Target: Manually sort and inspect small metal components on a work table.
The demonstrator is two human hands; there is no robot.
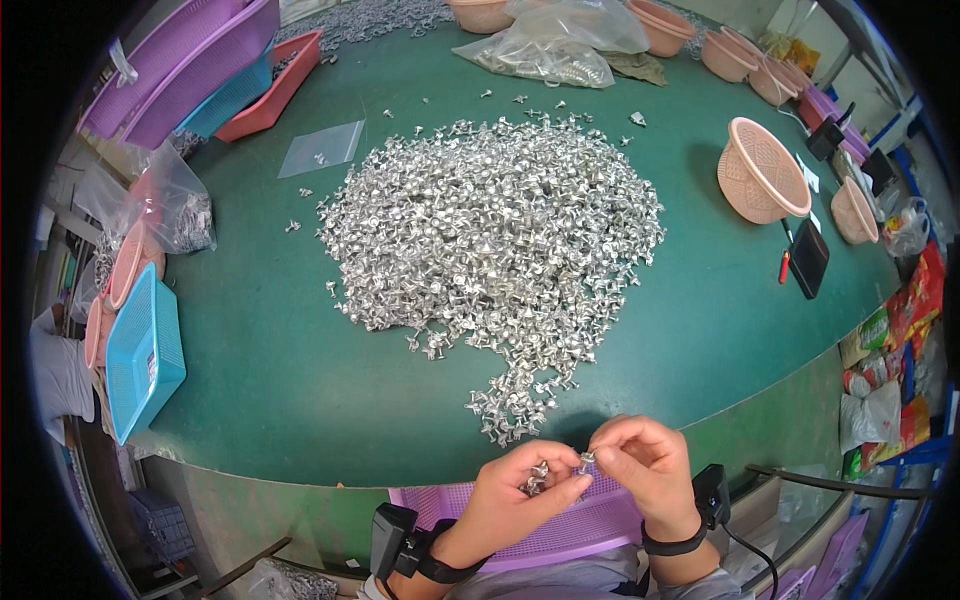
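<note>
A big heap of small silvery metal parts (490, 230), each with a short stem and a wider head, covers the middle of the green table (260, 390). Its narrow tail (510, 405) runs toward me. My left hand (505, 510) is curled round several of these metal pieces (535, 480). Thumb and forefinger of my right hand (650, 475) pinch a single small metal part (587, 459), close to the left fingertips. Beneath both hands, at the table's near edge, is a purple plastic basket (570, 540), partly hidden by my forearms.
A blue basket (150, 350) stands at the left edge. A pink basket (762, 175), a red-and-black pen (785, 265) and a black flat object (809, 260) lie right. Plastic bags (560, 45) sit at the back; purple baskets (200, 60) are stacked far left.
</note>
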